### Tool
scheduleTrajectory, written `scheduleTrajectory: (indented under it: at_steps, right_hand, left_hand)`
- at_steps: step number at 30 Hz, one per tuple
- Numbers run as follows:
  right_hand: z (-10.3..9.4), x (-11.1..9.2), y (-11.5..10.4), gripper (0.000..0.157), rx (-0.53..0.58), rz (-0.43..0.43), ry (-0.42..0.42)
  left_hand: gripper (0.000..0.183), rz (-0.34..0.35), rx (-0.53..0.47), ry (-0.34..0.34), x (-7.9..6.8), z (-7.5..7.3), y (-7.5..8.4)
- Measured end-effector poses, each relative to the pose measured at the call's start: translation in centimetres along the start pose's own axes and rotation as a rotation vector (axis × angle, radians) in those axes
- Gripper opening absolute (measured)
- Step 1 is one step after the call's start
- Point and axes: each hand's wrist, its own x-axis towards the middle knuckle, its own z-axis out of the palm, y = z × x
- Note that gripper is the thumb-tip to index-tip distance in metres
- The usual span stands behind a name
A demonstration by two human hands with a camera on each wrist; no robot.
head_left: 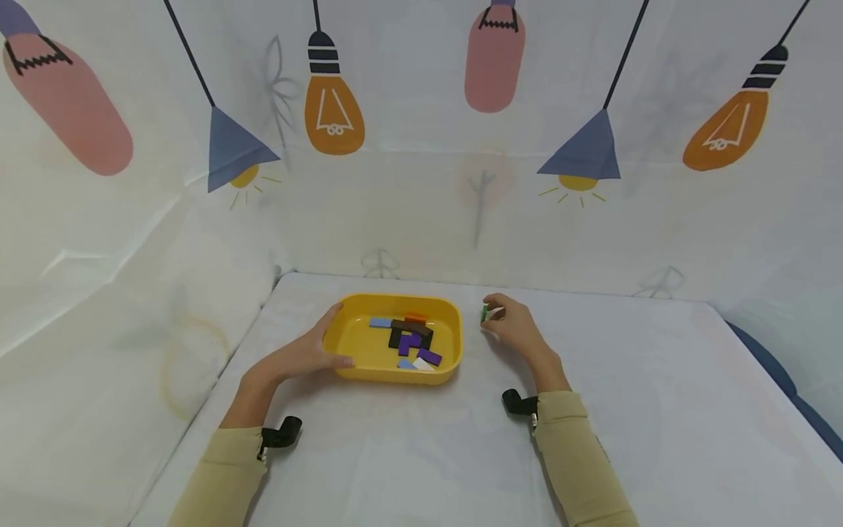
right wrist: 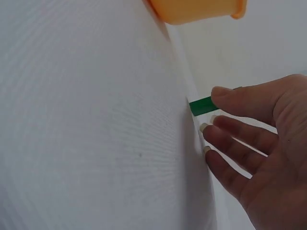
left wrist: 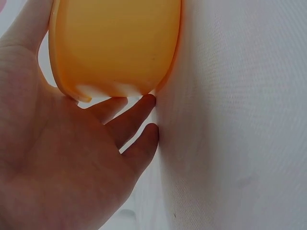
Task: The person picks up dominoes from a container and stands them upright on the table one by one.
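The yellow tray (head_left: 369, 365) sits on the white table, with several small flat bricks in black, purple, brown, orange, blue and white in its right half. My left hand (head_left: 306, 353) holds the tray's left end, thumb at the near rim and fingers toward the far side. In the left wrist view, the fingertips meet the tray's outer wall (left wrist: 115, 52) close to the tabletop. Just right of the tray, my right hand (head_left: 519, 329) pinches a small green brick (right wrist: 201, 106) between thumb and fingers. Its other fingers are spread, with their tips near the table surface.
A white cloth (head_left: 421, 454) covers the table. Behind it rises a pale curtain (head_left: 408, 205) printed with lamps and bulbs, which also runs along the left side. A dark blue object (head_left: 770, 362) shows past the table's right edge.
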Motion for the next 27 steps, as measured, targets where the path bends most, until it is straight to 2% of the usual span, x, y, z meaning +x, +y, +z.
scheduleTrajectory:
  at_steps: [4,12,19,27]
  right_hand:
    - [-0.6,-0.1,0.1,0.052,0.007,-0.019,0.017]
    - [-1.6,-0.3,-0.3,0.05,-0.003,0.004,0.066]
    - [-2.1,-0.3,-1.6,0.048,-0.021,-0.079,0.107]
    - [-3.2,-0.7,-3.5,0.045,-0.08,-0.139,0.148]
  left_hand:
    - [0.12,0.0,0.003,0.003,0.0,-0.1,-0.1]
    - [0.124,0.012,0.037,0.004,0.2,-0.2,-0.4]
    - [0.124,-0.007,0.073,0.006,0.2,-0.3,-0.2]
    - [0.123,-0.009,0.051,-0.011,0.0,-0.6,-0.1]
